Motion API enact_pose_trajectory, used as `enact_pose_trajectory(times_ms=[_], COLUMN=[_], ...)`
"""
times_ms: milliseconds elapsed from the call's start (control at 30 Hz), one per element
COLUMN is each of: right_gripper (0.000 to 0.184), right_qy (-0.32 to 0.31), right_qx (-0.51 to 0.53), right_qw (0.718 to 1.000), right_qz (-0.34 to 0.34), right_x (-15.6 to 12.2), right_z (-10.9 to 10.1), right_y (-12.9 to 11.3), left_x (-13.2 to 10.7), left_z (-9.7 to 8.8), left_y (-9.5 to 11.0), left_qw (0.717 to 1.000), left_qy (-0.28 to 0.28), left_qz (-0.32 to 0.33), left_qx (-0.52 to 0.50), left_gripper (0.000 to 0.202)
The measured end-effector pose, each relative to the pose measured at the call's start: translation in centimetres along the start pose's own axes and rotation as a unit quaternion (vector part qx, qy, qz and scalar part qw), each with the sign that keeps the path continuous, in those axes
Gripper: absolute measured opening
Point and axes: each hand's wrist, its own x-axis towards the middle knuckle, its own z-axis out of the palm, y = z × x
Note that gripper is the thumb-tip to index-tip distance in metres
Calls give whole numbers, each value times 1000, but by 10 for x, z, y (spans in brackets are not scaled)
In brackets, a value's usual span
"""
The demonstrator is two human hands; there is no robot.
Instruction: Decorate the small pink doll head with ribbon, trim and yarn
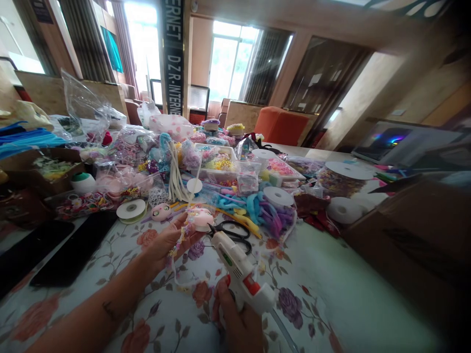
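Note:
My left hand [175,240] is closed around a pink round doll-like head [201,218] with a strip of small pastel trim [179,239] along its side. A pale ribbon end hangs from the trim down to the tablecloth. My right hand [237,314] grips a white hot glue gun [235,262] by its handle, and its dark nozzle points at the pink head, close to it. Black-handled scissors [239,229] lie just behind the glue gun. Another pink head with drawn eyes [161,212] rests beyond my left hand.
A ribbon spool [131,210] and two dark phones [75,252] lie at the left. Bags of beads, fuzzy pipe cleaners [250,203] and white spools [278,196] crowd the far side. A cardboard box [408,245] stands at the right on the flowered tablecloth [143,304].

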Motion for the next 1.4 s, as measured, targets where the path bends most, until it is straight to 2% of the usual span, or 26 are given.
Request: enact_pose_trajectory(times_ms=[200,367,667,767,867,1067,1200,1267,1400], right_gripper=[59,61,58,58,58,60,47,41,45], right_qy=[29,43,14,28,45,50,63,57,43], right_qx=[7,-6,13,26,22,-4,-3,18,86], right_qw=[999,999,1000,999,998,998,997,997,995], right_qz=[25,32,12,32,38,42,42,44,32], right_x=[1,2,1,3,4,4,5,6,9], right_z=[1,1,1,3,4,2,1,1,3], right_y=[-5,-3,1,1,0,-4,-6,-7,-8], left_x=[0,-1,-5,-6,-6,-4,-2,-1,0], left_z=[-3,-5,8,10,9,3,-7,-11,-14], left_y=[0,0,4,7,8,4,0,-2,-3], left_qw=[1000,1000,1000,999,999,999,999,999,998], left_qy=[-15,7,22,26,5,-13,-22,-19,-36], left_qz=[3,-16,-20,-31,-38,-26,-20,-26,-38], left_qx=[-7,-13,-8,-19,-29,-23,-16,-17,-24], left_gripper=[86,88,91,99,101,96,91,87,80])
